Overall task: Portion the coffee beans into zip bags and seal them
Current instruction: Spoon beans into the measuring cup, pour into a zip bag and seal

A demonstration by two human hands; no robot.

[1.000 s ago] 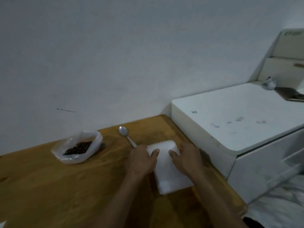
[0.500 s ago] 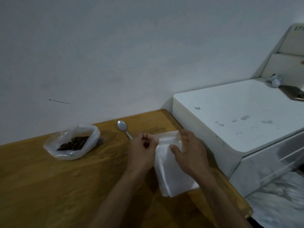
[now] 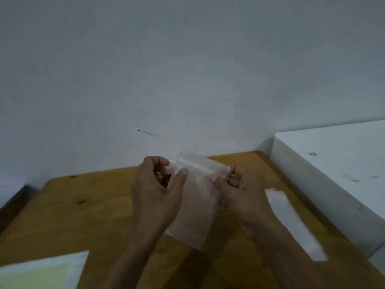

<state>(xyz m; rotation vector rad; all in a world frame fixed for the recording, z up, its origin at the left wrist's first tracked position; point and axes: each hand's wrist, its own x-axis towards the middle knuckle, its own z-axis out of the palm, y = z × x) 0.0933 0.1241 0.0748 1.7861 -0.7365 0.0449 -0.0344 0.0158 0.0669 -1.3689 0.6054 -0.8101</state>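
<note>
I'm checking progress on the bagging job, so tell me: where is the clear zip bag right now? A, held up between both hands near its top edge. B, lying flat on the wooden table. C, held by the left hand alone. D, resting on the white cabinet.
A: the zip bag is lifted off the table, with the left hand and right hand each pinching its zip end.
</note>
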